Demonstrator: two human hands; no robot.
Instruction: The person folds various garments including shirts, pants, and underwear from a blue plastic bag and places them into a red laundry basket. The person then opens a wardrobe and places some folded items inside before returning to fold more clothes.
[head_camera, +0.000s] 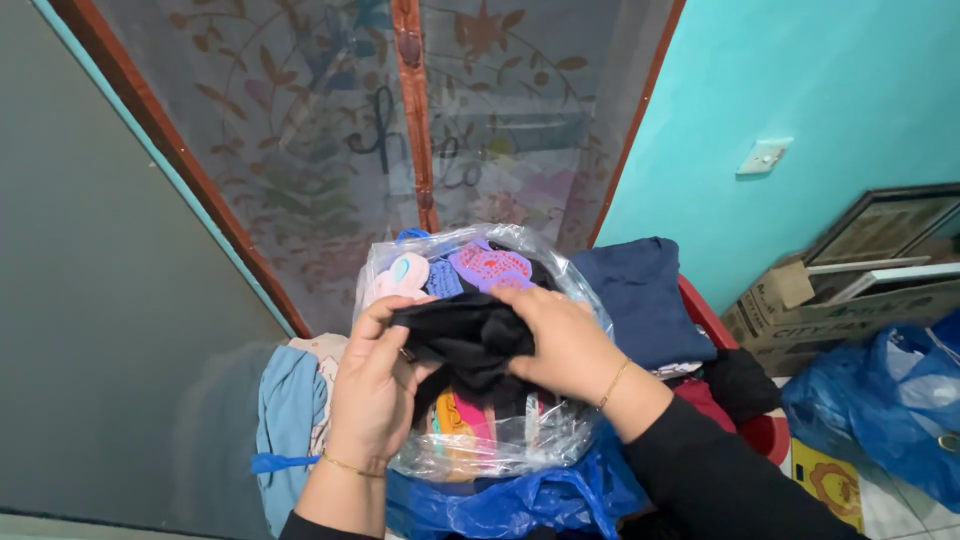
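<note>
My left hand (372, 390) and my right hand (560, 345) both grip a bunched black cloth (465, 340) held over a clear plastic bag (500, 450). The bag holds several small colourful fabric pieces, pink, blue and purple (487, 266), showing at its top. The cloth sits at the bag's mouth, between my two hands. A gold bracelet circles each wrist.
A folded navy garment (642, 295) lies on a red basket (760, 430) at the right. Blue plastic bags sit below (500, 505) and at far right (890, 400). A cardboard box (830, 310) with frames stands by the turquoise wall. Light blue clothes (288, 410) lie left, before a patterned glass cabinet door (300, 130).
</note>
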